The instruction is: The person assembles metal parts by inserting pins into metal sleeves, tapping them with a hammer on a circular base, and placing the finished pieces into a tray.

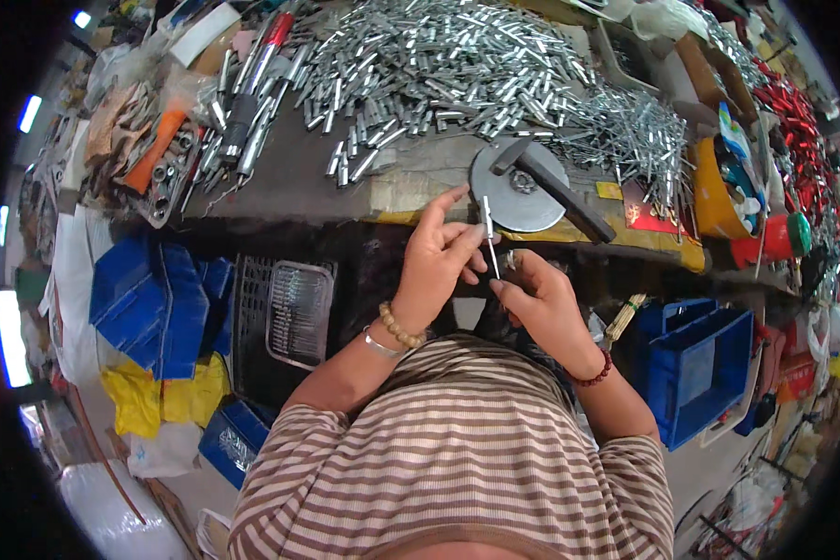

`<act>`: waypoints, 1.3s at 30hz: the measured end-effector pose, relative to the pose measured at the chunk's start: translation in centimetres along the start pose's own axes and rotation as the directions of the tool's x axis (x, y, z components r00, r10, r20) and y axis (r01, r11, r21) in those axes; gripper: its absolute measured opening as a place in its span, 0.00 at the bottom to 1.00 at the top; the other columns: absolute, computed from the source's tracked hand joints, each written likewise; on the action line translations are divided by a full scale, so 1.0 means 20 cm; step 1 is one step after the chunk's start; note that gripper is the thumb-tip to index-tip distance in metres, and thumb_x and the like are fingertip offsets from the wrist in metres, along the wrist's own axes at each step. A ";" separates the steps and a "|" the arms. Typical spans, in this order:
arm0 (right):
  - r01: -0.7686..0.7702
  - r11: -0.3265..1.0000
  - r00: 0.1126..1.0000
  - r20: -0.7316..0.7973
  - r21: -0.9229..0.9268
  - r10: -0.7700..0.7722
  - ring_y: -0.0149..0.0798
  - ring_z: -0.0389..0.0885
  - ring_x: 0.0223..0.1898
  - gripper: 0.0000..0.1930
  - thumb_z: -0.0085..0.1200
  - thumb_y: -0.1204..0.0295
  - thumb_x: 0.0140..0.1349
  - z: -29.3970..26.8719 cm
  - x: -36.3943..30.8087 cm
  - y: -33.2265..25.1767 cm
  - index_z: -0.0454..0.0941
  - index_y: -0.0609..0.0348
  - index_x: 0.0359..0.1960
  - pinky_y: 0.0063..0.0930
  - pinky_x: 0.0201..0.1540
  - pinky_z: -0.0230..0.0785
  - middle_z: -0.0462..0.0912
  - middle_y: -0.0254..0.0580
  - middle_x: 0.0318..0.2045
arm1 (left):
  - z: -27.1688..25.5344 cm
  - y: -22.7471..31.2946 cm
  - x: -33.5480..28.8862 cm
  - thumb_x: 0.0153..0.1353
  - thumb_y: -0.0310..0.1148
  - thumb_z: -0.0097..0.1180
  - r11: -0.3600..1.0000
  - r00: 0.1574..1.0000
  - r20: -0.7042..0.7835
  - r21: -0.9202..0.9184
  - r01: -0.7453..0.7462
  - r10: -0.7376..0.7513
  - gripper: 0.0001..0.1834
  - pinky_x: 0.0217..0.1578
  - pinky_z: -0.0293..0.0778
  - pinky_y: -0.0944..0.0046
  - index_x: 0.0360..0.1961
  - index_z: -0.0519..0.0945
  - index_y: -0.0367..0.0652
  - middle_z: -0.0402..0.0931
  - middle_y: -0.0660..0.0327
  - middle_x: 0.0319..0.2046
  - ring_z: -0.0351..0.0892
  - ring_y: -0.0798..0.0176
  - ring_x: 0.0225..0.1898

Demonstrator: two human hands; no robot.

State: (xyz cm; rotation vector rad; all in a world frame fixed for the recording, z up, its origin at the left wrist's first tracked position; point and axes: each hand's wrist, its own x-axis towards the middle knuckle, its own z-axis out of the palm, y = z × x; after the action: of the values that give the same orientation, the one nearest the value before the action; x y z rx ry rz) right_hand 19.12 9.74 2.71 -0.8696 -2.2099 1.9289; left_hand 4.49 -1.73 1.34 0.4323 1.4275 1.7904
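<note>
My left hand [435, 252] pinches a short shiny metal tube [486, 213] between thumb and fingers, with its index finger stretched out. A thin metal rod [494, 259] is in line with the lower end of the tube; whether it sits inside cannot be made out. My right hand [541, 297] is closed on the rod's lower end with thumb and fingertips. Both hands are in front of the bench edge. Just beyond them, a round grey metal disc [530, 217] lies on the bench, with a hammer [562, 194] resting across it.
A heap of metal tubes [429, 65] covers the back of the bench, beside a pile of thin rods [639, 131]. Orange-handled tools [155, 149] lie left. Blue bins [686, 373] stand below on both sides, with a plastic basket [299, 313] at left.
</note>
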 end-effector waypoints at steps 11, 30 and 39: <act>-0.044 0.999 0.988 0.150 0.006 0.042 0.25 0.79 0.38 0.13 0.55 0.78 0.72 0.15 -0.02 -0.02 0.75 0.64 0.56 0.22 0.41 0.74 0.83 0.35 0.38 | -0.43 -0.03 -0.24 0.67 0.29 0.62 0.989 0.947 -0.297 0.113 -0.095 0.125 0.29 0.31 0.76 0.73 0.67 0.67 0.41 0.86 0.59 0.39 0.82 0.73 0.35; -0.138 0.990 0.956 0.255 -0.040 0.144 0.25 0.80 0.36 0.10 0.54 0.76 0.73 0.20 0.04 0.08 0.78 0.63 0.53 0.22 0.41 0.75 0.85 0.35 0.40 | -1.98 -1.29 -0.57 0.65 0.25 0.63 0.986 0.316 -0.943 -0.059 0.155 -0.106 0.18 0.22 0.77 0.62 0.54 0.73 0.47 0.81 0.56 0.33 0.81 0.64 0.26; -0.154 0.988 0.965 0.214 -0.010 0.153 0.24 0.80 0.35 0.08 0.56 0.76 0.72 0.18 0.04 0.13 0.79 0.63 0.49 0.22 0.40 0.75 0.83 0.33 0.37 | -1.90 -1.16 -0.59 0.62 0.39 0.66 0.685 0.249 -0.934 0.358 0.634 0.257 0.22 0.50 0.77 0.47 0.52 0.80 0.37 0.84 0.44 0.41 0.83 0.38 0.46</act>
State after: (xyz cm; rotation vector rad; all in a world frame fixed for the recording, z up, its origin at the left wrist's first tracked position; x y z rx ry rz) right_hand 17.95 7.01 -0.75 -0.8953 -2.3123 2.1952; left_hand -5.60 -34.30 -29.59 -0.7430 2.9275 1.0581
